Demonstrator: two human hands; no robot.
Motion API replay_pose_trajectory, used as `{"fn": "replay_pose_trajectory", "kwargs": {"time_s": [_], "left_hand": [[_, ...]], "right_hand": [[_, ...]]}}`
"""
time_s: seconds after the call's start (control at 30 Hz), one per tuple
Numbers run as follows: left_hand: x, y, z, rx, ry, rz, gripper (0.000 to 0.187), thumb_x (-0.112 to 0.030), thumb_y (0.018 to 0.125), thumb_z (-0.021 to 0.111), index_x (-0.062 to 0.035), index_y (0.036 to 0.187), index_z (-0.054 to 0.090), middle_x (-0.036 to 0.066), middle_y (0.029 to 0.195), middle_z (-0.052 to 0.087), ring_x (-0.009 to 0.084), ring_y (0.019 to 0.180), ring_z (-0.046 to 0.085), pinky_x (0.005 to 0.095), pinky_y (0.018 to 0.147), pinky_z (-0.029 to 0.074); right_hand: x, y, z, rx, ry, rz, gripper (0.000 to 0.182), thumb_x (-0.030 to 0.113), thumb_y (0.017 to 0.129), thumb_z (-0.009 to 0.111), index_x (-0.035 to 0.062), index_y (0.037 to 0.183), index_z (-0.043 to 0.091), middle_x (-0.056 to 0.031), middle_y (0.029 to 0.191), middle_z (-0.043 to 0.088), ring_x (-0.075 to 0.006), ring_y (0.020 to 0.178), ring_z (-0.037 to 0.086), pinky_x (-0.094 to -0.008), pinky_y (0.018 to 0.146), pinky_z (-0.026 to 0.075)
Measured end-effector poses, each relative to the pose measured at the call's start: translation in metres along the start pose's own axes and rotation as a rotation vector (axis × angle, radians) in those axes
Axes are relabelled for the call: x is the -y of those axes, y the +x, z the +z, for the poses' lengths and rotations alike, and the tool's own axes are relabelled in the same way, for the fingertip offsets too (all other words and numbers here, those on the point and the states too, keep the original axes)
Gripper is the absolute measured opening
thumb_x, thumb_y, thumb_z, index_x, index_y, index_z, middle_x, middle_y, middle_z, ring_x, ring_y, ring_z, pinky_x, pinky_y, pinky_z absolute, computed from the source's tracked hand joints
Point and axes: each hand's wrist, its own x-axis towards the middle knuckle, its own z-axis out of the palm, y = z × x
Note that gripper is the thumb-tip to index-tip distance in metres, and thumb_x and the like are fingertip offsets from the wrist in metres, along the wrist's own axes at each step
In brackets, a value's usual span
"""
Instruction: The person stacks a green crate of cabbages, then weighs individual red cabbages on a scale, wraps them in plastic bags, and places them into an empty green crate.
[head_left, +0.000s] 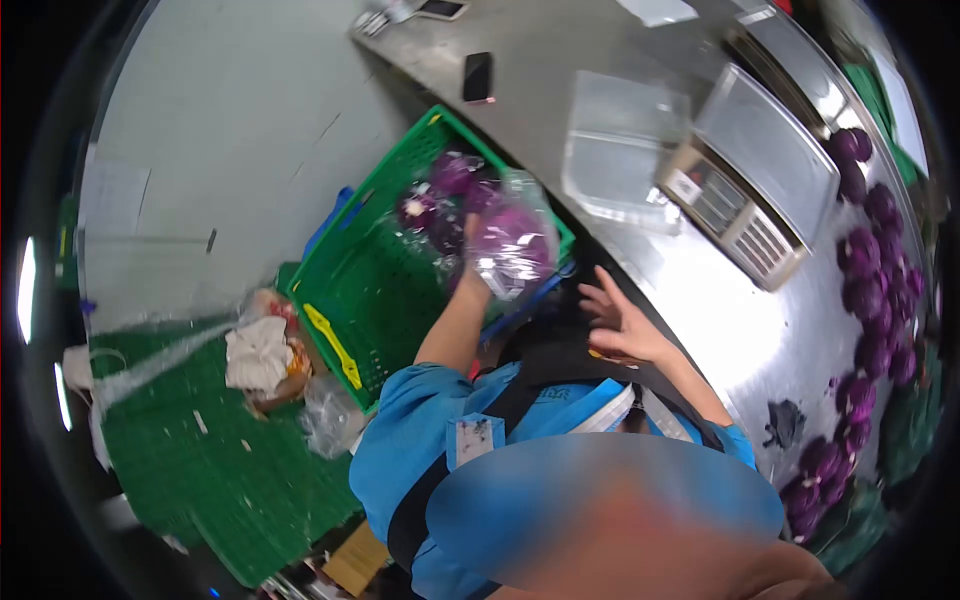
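Note:
My left hand point(472, 262) is closed on a purple cabbage point(512, 245) wrapped in clear, shiny plastic, above the near right corner of a green crate point(385, 300). The cabbage hides most of its fingers. Inside the crate's far end lie several more wrapped purple cabbages point(455, 174). My right hand point(622, 328) is open with its fingers apart and holds nothing. It is over the dark gap between the crate and the edge of the steel table point(690, 350).
On the table stand a weighing scale point(735, 215), a clear plastic tray or sheet point(620, 150) and a phone point(478, 77). Several unwrapped purple cabbages point(868, 290) line its right side. A yellow strip point(332, 345) shows on the crate's wall. Plastic and cloth scraps point(262, 355) lie at left.

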Motion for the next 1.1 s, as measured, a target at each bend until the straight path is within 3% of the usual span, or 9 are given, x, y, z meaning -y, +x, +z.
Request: {"fn": "replay_pose_trajectory", "kwargs": {"time_s": [0.07, 0.17, 0.2, 0.33, 0.43, 0.57, 0.67, 0.87, 1.1], "left_hand": [[-0.068, -0.023, -0.082, 0.132, -0.22, 0.26, 0.065, -0.063, 0.077, 0.037, -0.0103, 0.113, 0.05, 0.01, 0.112, 0.053, 0.0281, 0.103, 0.05, 0.0451, 0.091, 0.039], [-0.138, -0.075, -0.162, -0.356, 0.492, 0.783, 0.058, -0.057, 0.08, 0.039, -0.0124, 0.115, 0.047, 0.008, 0.113, 0.051, 0.0267, 0.105, 0.049, 0.0467, 0.085, 0.042], [-0.148, -0.098, -0.156, -0.418, 0.012, 0.69, 0.057, -0.057, 0.081, 0.038, -0.0129, 0.117, 0.045, 0.007, 0.114, 0.05, 0.0267, 0.106, 0.048, 0.0481, 0.084, 0.042], [-0.198, -0.095, -0.26, -0.621, 0.151, 0.744, 0.056, -0.043, 0.079, 0.055, -0.0118, 0.122, 0.04, 0.01, 0.12, 0.045, 0.0259, 0.105, 0.047, 0.0452, 0.083, 0.045], [-0.211, -0.072, -0.263, -1.061, 0.716, 0.85, 0.073, -0.021, 0.067, 0.073, -0.002, 0.123, 0.031, 0.018, 0.111, 0.046, 0.0245, 0.102, 0.048, 0.0374, 0.072, 0.05], [-0.195, -0.065, -0.177, -1.763, 1.78, 0.551, 0.078, -0.038, 0.058, 0.076, 0.003, 0.115, 0.042, 0.023, 0.113, 0.048, 0.039, 0.107, 0.044, 0.0466, 0.088, 0.038], [-0.158, -0.008, -0.1, -1.068, 2.004, 1.288, 0.059, -0.021, 0.069, 0.069, -0.0003, 0.118, 0.043, 0.022, 0.117, 0.044, 0.0368, 0.108, 0.041, 0.0438, 0.093, 0.032], [0.07, 0.114, 0.083, 0.855, 2.119, 0.839, 0.028, -0.012, 0.065, 0.067, -0.0053, 0.091, 0.061, 0.011, 0.095, 0.061, 0.0291, 0.09, 0.056, 0.0367, 0.078, 0.044], [0.112, 0.234, 0.037, 0.153, 2.167, 0.569, 0.019, -0.015, 0.059, 0.071, -0.0044, 0.072, 0.06, 0.011, 0.083, 0.055, 0.0265, 0.077, 0.054, 0.0354, 0.068, 0.043]], "right_hand": [[0.005, 0.02, 0.002, -0.189, -0.378, -0.027, 0.074, 0.019, 0.074, 0.066, 0.0074, 0.134, 0.024, -0.0171, 0.122, 0.046, -0.0261, 0.109, 0.047, -0.0361, 0.09, 0.039], [-0.019, 0.028, -0.018, -0.289, -0.093, 0.042, 0.06, 0.017, 0.076, 0.064, 0.0031, 0.128, 0.035, -0.0122, 0.112, 0.051, -0.0199, 0.1, 0.05, -0.0319, 0.087, 0.041], [-0.02, 0.028, -0.021, -0.329, -0.021, 0.081, 0.056, 0.016, 0.077, 0.063, 0.0018, 0.126, 0.038, -0.0107, 0.109, 0.052, -0.0181, 0.098, 0.051, -0.0308, 0.086, 0.041], [-0.023, 0.037, -0.006, -0.385, -0.165, 0.122, 0.052, 0.017, 0.079, 0.063, -0.0004, 0.123, 0.04, -0.0109, 0.108, 0.051, -0.0183, 0.098, 0.05, -0.0309, 0.084, 0.043], [-0.02, 0.043, 0.012, -0.415, -0.331, 0.155, 0.052, 0.018, 0.076, 0.064, 0.0005, 0.12, 0.044, -0.0118, 0.103, 0.056, -0.0185, 0.091, 0.056, -0.0304, 0.079, 0.045], [-0.02, 0.03, 0.011, -0.49, -0.547, 0.18, 0.048, 0.018, 0.075, 0.064, 0.0017, 0.116, 0.047, -0.0144, 0.098, 0.06, -0.0217, 0.087, 0.06, -0.0312, 0.077, 0.046], [-0.029, 0.006, -0.007, -0.569, -0.602, 0.167, 0.044, 0.02, 0.075, 0.063, 0.0014, 0.113, 0.05, -0.0151, 0.097, 0.06, -0.0247, 0.087, 0.06, -0.0326, 0.078, 0.046], [-0.028, -0.048, -0.048, -0.81, -0.62, 0.019, 0.04, 0.015, 0.075, 0.063, 0.002, 0.111, 0.052, -0.011, 0.097, 0.061, -0.0198, 0.088, 0.059, -0.0325, 0.077, 0.046], [-0.053, -0.2, -0.2, -1.503, -0.234, -0.044, 0.059, 0.024, 0.068, 0.07, 0.0063, 0.119, 0.046, -0.0112, 0.109, 0.055, -0.02, 0.09, 0.058, -0.0319, 0.077, 0.047]]}}
